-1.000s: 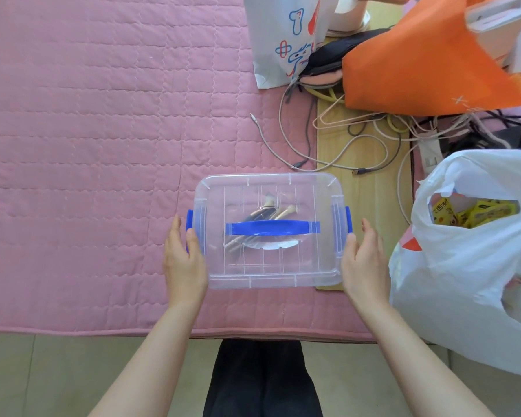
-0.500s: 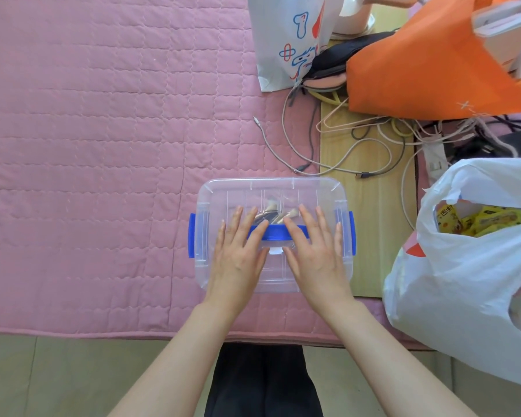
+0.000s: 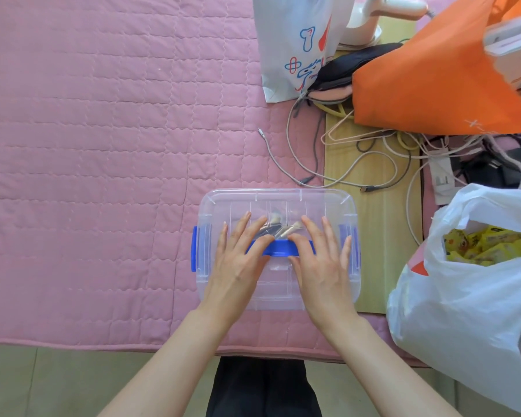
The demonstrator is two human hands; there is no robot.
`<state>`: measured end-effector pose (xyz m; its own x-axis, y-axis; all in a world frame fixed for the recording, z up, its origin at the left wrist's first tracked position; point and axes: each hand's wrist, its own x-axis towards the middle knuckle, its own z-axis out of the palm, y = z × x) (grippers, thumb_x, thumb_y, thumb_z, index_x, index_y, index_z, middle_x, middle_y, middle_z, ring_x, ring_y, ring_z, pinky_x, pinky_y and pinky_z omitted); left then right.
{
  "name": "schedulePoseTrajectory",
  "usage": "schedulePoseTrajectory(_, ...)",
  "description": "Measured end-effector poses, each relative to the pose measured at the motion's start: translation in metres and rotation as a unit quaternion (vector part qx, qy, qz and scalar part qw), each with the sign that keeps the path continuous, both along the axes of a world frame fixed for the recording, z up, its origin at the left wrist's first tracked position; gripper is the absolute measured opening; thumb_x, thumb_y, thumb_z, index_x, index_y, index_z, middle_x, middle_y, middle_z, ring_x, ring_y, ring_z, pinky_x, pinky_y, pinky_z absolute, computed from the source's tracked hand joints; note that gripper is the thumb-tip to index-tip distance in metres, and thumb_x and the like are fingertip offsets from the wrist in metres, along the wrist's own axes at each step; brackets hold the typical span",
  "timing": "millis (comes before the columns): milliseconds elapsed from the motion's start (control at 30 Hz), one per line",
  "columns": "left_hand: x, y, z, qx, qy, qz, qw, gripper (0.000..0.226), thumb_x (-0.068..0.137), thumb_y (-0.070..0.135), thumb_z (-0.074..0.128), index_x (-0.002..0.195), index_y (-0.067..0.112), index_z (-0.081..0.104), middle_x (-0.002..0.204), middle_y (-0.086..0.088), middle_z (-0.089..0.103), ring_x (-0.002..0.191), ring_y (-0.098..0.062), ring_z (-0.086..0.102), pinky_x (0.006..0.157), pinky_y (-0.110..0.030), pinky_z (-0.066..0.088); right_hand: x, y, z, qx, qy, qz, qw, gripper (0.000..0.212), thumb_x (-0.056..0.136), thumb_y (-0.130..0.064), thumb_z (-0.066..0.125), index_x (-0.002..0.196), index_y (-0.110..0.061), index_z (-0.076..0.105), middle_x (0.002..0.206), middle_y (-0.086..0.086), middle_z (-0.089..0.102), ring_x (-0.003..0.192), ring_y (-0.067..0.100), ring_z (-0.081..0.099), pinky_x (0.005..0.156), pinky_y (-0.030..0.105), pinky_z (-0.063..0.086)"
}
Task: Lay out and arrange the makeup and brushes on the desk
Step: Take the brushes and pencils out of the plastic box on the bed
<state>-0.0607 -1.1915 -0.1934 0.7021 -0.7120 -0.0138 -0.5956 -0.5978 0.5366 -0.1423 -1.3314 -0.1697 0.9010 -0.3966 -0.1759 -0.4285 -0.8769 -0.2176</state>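
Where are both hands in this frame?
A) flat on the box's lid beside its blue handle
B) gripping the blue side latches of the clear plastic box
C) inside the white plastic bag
A: the left hand and right hand lie with straight fingers on the lid of the clear plastic box, flanking its blue handle.

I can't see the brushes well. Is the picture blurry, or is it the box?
Head view: the middle is sharp; the clear lid, left hand and right hand cover the brushes. The top right corner, above the orange bag, looks smeared.
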Motion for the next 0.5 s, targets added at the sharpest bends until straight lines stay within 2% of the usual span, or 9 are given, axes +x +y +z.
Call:
schedulePoseTrajectory(133, 0.016, -0.008, 0.014, -0.01, -0.006, 0.001, 1.0, 0.028, 0.096, 0.026, 0.039, 0.123, 0.025, 0.047, 0.148, 0.002, 0.039, 0.145, -0.02, 0.022, 0.117, -0.05, 0.013, 0.015, -0.007, 0.015, 0.006, -0.04, -0.004, 0.999, 0.031, 0.082, -0.02, 0.068, 0.111, -0.018, 0.058, 0.143, 0.006, 0.045, 0.139, 0.037, 0.031, 0.103, 0.071, 0.025)
schedulePoseTrajectory(233, 0.035, -0.018, 0.021, -0.021, -0.024, 0.004, 0.999, 0.024, 0.094, 0.019, 0.051, 0.118, 0.023, 0.05, 0.148, 0.0, 0.04, 0.145, -0.021, 0.022, 0.116, -0.052, 0.017, 0.035, -0.019, 0.024, 0.016, -0.047, -0.002, 0.999, 0.028, 0.085, -0.021, 0.066, 0.111, -0.019, 0.056, 0.145, 0.006, 0.042, 0.141, 0.036, 0.028, 0.105, 0.07, 0.024)
schedulePoseTrajectory(333, 0.061, -0.033, 0.026, -0.031, -0.045, 0.007, 0.998, 0.031, 0.089, 0.012, 0.065, 0.115, 0.02, 0.052, 0.147, -0.001, 0.042, 0.144, -0.023, 0.026, 0.115, -0.054, 0.018, 0.059, -0.033, 0.03, 0.018, -0.05, -0.001, 0.999, 0.027, 0.085, -0.018, 0.065, 0.111, -0.018, 0.056, 0.146, 0.005, 0.041, 0.142, 0.036, 0.026, 0.106, 0.069, 0.021)
schedulePoseTrajectory(433, 0.093, -0.051, 0.029, -0.047, -0.061, 0.005, 0.997, 0.02, 0.093, 0.021, 0.053, 0.113, 0.02, 0.051, 0.145, -0.003, 0.045, 0.142, -0.025, 0.029, 0.114, -0.054, 0.018, 0.089, -0.051, 0.032, 0.02, -0.063, -0.007, 0.998, 0.027, 0.086, -0.019, 0.064, 0.112, -0.016, 0.056, 0.146, 0.005, 0.041, 0.141, 0.036, 0.026, 0.105, 0.07, 0.022)
schedulePoseTrajectory(500, 0.113, -0.064, 0.029, -0.05, -0.062, 0.005, 0.997, 0.023, 0.093, 0.027, 0.042, 0.113, 0.02, 0.052, 0.144, -0.003, 0.046, 0.142, -0.025, 0.031, 0.114, -0.053, 0.018, 0.108, -0.062, 0.031, 0.027, -0.073, -0.014, 0.997, 0.027, 0.086, -0.021, 0.064, 0.111, -0.016, 0.057, 0.146, 0.005, 0.041, 0.142, 0.036, 0.025, 0.105, 0.071, 0.021)
